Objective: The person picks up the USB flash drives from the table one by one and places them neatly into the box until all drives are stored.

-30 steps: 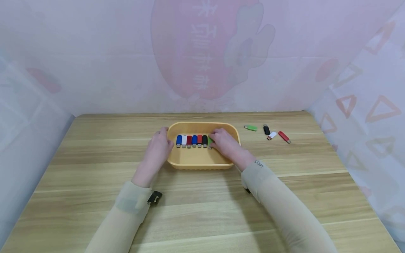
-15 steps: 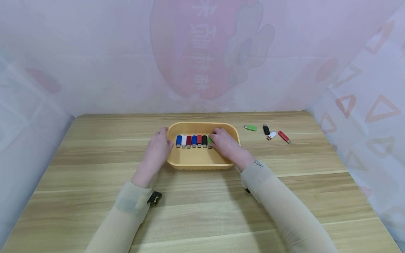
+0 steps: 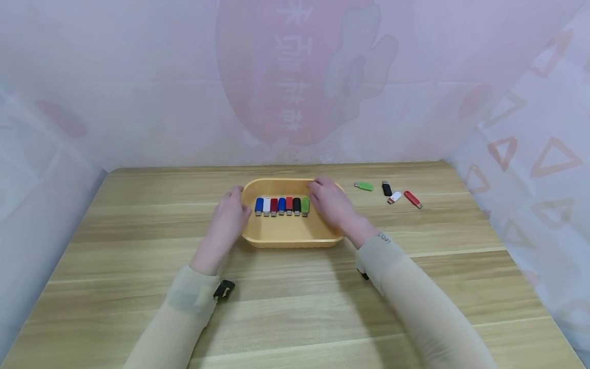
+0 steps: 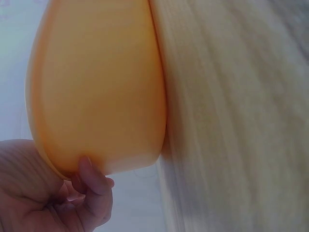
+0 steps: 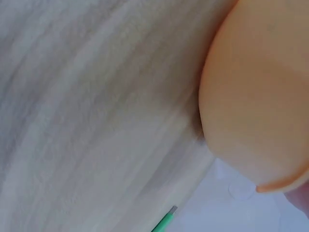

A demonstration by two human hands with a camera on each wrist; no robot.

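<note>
- Head view: taken from above, facing forward and down across the wooden table (image 3: 295, 297).
- Wrist views: taken close, low; orange tray (image 3: 288, 238) wall shared by all.

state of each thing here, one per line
yellow tray: flat on table, holds seven drives in a row
green drive in tray: lying flat, right end of row
left hand: holding tray's left rim
right hand: over tray's right side
four loose drives: lying on table
</note>
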